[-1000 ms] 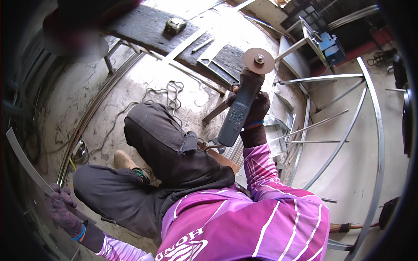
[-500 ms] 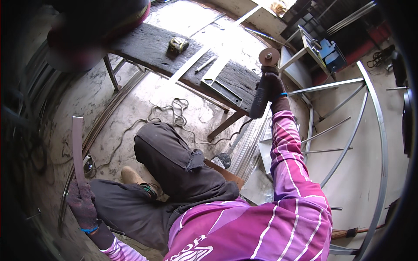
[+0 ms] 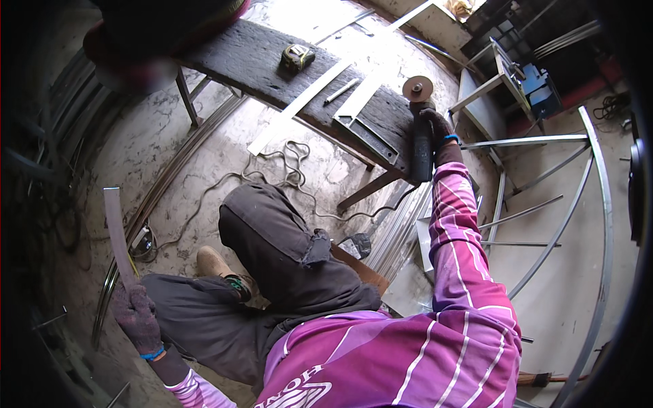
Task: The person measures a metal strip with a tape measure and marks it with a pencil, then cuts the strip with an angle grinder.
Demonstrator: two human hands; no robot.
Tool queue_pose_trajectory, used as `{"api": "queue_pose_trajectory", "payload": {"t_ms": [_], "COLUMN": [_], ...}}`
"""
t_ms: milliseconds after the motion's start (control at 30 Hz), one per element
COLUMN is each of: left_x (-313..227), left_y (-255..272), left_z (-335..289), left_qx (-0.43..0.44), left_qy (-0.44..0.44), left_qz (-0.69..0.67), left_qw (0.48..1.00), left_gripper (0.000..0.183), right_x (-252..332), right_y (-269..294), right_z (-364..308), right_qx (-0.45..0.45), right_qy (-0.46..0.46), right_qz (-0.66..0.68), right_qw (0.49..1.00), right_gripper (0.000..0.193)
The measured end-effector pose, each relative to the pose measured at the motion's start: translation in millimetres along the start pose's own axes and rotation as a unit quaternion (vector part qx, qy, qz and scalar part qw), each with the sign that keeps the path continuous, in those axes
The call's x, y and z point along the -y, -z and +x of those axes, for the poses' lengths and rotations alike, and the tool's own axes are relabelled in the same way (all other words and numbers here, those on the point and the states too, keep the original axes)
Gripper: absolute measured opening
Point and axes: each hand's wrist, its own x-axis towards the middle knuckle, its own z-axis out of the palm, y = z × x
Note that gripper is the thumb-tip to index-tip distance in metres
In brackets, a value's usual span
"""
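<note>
My right hand (image 3: 439, 124), in a dark glove, is closed around an angle grinder (image 3: 422, 155) at the bench's right end. The grinder stands nearly upright, its brown disc (image 3: 417, 88) uppermost, with a cord running from its lower end. Low on the left, my gloved left hand (image 3: 136, 318) grips the lower end of a flat metal strip (image 3: 114, 221) that points upward. Left of the grinder, a metal square (image 3: 367, 139), a pen-like marker (image 3: 341, 91) and a tape measure (image 3: 297, 58) lie on the dark wooden bench (image 3: 228, 64).
A pale flat bar (image 3: 303, 102) crosses the bench and overhangs its near edge. The cord (image 3: 320, 200) loops over the floor. Long metal lengths (image 3: 166, 160) lie at left; a curved metal frame (image 3: 602, 204) stands at right. A dark, blurred shape (image 3: 163, 34) covers the upper left.
The whole view has shifted slightly. Against the bench, the grinder's disc has moved a little left and its body stands more upright. My left hand still grips the strip.
</note>
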Motion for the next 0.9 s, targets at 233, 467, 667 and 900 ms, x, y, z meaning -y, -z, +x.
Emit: {"api": "queue_pose_trajectory", "payload": {"t_ms": [233, 467, 667, 900], "left_x": [8, 9, 9, -53], "left_y": [1, 1, 2, -38], "left_z": [4, 6, 6, 29], "left_qx": [0.01, -0.001, 0.006, 0.158], "left_qy": [-0.049, -0.046, -0.015, -0.158], "left_qz": [0.022, 0.058, 0.054, 0.116], "left_qw": [0.998, 0.997, 0.998, 0.968], "left_gripper": [0.014, 0.016, 0.017, 0.019], "right_x": [3, 13, 17, 22], "right_y": [1, 1, -7, -40], "right_z": [18, -9, -33, -77], "right_qx": [0.024, 0.001, -0.198, -0.163], "right_qy": [0.116, 0.032, 0.076, 0.064], "right_qz": [-0.262, -0.151, -0.443, -0.551], "right_qw": [0.958, 0.988, 0.871, 0.816], "right_gripper": [0.034, 0.038, 0.077, 0.081]}}
